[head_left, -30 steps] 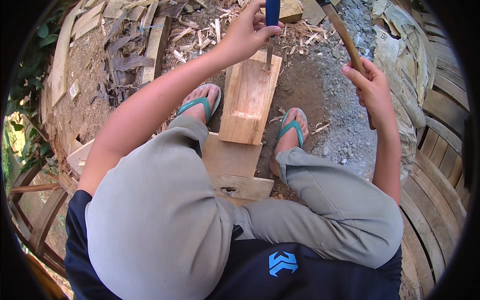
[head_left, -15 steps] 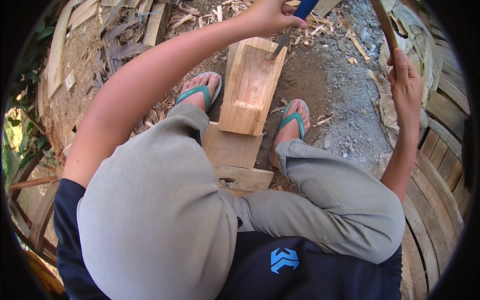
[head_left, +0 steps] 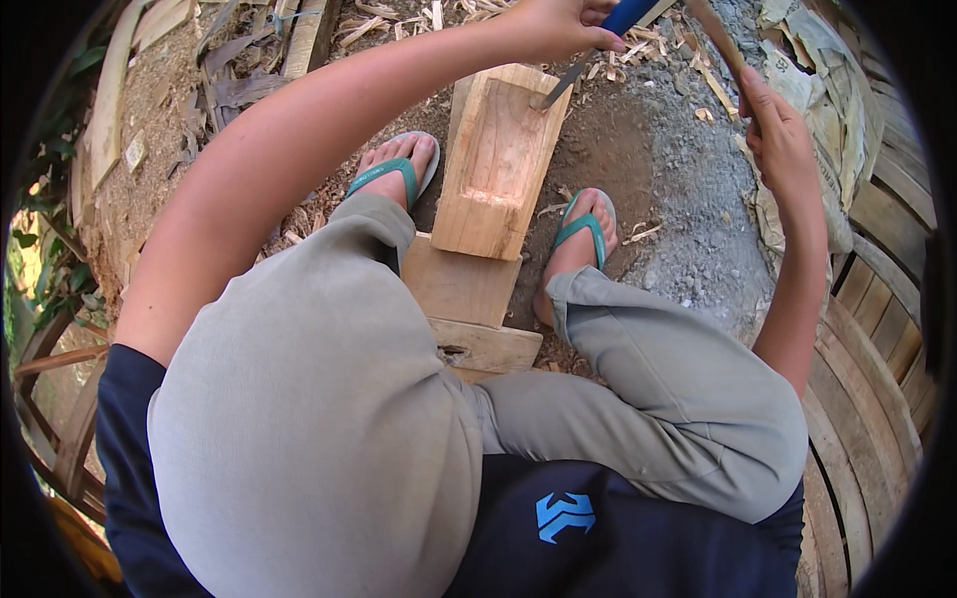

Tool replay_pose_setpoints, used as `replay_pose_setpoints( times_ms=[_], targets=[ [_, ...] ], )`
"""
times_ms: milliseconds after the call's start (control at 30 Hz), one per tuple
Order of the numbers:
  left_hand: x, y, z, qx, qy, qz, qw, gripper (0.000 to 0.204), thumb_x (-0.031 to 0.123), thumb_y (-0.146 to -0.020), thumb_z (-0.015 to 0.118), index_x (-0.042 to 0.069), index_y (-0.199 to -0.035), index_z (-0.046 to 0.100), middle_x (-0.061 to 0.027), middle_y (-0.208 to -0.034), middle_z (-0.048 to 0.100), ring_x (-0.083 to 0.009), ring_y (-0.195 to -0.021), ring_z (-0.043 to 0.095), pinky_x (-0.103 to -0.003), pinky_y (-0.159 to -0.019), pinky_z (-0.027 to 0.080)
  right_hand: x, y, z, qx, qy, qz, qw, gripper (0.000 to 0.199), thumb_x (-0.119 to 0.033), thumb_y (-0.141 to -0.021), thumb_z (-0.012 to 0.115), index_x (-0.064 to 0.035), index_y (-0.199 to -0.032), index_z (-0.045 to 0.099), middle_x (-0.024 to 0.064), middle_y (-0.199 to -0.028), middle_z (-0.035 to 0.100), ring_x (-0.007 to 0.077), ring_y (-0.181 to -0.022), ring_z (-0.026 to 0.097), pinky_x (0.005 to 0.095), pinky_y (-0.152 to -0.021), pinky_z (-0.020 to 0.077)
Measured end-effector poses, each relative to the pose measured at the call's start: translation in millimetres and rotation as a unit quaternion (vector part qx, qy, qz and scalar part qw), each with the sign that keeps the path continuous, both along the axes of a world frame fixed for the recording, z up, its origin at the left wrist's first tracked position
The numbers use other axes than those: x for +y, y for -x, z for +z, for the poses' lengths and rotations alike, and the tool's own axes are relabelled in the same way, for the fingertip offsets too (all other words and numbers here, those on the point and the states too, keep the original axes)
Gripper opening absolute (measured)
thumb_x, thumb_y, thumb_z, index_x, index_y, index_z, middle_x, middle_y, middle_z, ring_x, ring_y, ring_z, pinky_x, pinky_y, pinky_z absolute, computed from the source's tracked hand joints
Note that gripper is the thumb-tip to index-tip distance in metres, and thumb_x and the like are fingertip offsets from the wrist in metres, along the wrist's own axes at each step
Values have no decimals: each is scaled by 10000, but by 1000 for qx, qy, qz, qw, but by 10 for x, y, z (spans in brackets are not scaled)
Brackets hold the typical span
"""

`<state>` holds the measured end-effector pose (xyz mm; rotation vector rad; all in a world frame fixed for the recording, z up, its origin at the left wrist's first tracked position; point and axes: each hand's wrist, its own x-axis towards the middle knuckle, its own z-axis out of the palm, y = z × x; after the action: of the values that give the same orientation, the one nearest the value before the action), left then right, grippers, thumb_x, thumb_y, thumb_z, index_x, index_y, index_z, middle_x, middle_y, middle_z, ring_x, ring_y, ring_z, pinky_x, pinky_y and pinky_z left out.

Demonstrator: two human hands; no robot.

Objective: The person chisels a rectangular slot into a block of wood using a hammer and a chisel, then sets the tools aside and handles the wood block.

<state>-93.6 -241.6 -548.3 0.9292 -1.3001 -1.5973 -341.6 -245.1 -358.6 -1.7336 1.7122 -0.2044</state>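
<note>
Left hand (head_left: 558,25) grips blue-handled chisel (head_left: 588,50) on hollowed wood block (head_left: 498,159); right hand (head_left: 778,140) clasps wooden handle (head_left: 720,45)

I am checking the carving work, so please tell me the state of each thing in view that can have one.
left hand: shut on chisel
chisel: tilted, tip on the block's far end
wooden block: hollowed, lying between the feet
right hand: shut on wooden handle
wooden handle: raised, head out of view
</note>
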Motion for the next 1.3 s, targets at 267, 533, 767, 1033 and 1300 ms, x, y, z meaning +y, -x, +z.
replay_pose_setpoints(
  times_ms=[267,533,767,1033,1300],
  targets=[
    [-2,-4,29,-72,19,19,997,387,75,-884,749,-34,-1243,654,-94,-988,754,-143,-886,701,-313,-787,554,-37,-71,31,3,-39,-60,997,550,-657,-990,544,-120,-903,619,-101,-586,354,22,-464,286,243,-422,187],
    [35,80,-35,-87,87,89,988,341,49,-858,749,-7,-1187,677,-108,-901,743,-165,-846,704,-328,-773,555,-34,-127,92,0,-18,-126,992,528,-665,-1005,514,-155,-895,600,-122,-579,342,19,-478,299,236,-441,184],
    [419,175,-154,-283,65,42,956,541,330,-882,810,48,-1322,672,-183,-1131,754,-284,-1058,738,-393,-945,559,-77,192,-91,103,-69,-30,992,561,-679,-978,554,-145,-812,603,-99,-571,374,31,-461,302,242,-436,206],
    [427,-117,191,11,19,130,991,286,-10,-914,696,-34,-1193,638,-98,-1012,738,-179,-955,707,-334,-884,553,25,-20,69,-33,-43,-130,990,529,-652,-995,547,-132,-904,588,-104,-571,349,20,-449,271,234,-415,191],
    [383,-241,224,119,3,58,991,338,-37,-996,561,-8,-1328,504,-120,-1227,657,-191,-1167,629,-342,-1014,509,161,71,-10,-29,-67,-107,992,520,-636,-1005,550,-125,-922,599,-95,-592,378,13,-446,282,212,-407,200]
  ],
)
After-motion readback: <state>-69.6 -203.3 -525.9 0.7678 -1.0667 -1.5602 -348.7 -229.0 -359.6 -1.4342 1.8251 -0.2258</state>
